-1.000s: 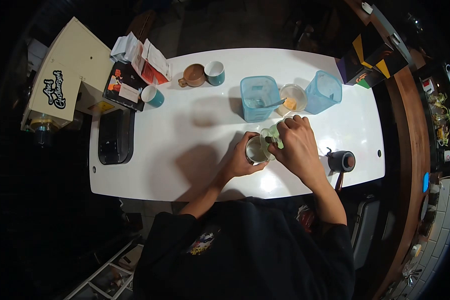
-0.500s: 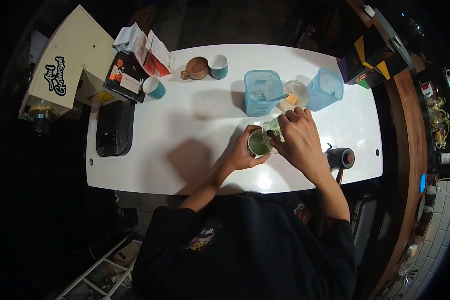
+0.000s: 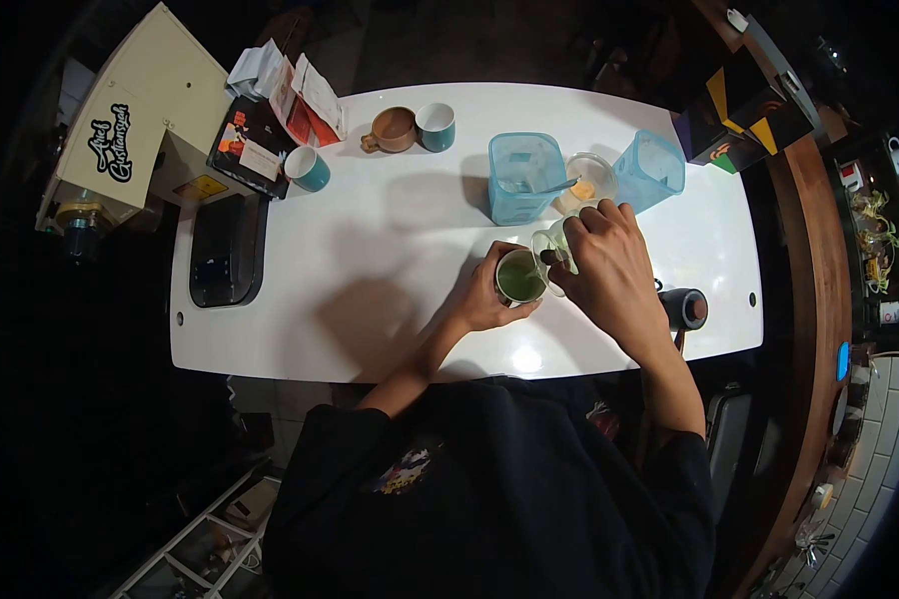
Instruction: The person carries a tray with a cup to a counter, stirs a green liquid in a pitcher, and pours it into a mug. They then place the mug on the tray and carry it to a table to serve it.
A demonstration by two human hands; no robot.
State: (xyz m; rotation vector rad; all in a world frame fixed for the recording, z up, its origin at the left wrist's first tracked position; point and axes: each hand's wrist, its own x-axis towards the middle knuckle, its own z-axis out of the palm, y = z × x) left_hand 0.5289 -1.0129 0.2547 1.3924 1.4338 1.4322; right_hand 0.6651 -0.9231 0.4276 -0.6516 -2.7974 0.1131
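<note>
My left hand (image 3: 488,293) is wrapped round a cup (image 3: 519,277) with green liquid inside, just above the white table (image 3: 420,344). Right beside it, my right hand (image 3: 609,275) grips a clear glass vessel (image 3: 552,250), tilted with its rim at the cup's edge. Some green shows in the glass, which my fingers partly cover. Beyond my hands stand a blue translucent container (image 3: 522,180) with a spoon handle, a clear round container (image 3: 587,180) with something orange-yellow, and a second blue container (image 3: 652,172).
A dark kettle (image 3: 685,309) stands right of my right arm. At the back are a brown cup (image 3: 394,130) and two teal cups (image 3: 437,127), (image 3: 308,170). Bags (image 3: 315,105), a black box (image 3: 245,150) and a cream machine (image 3: 130,120) stand at left.
The glass in my right hand has moved slightly away from over the cup, up and to the right. More of the green liquid in the cup now shows.
</note>
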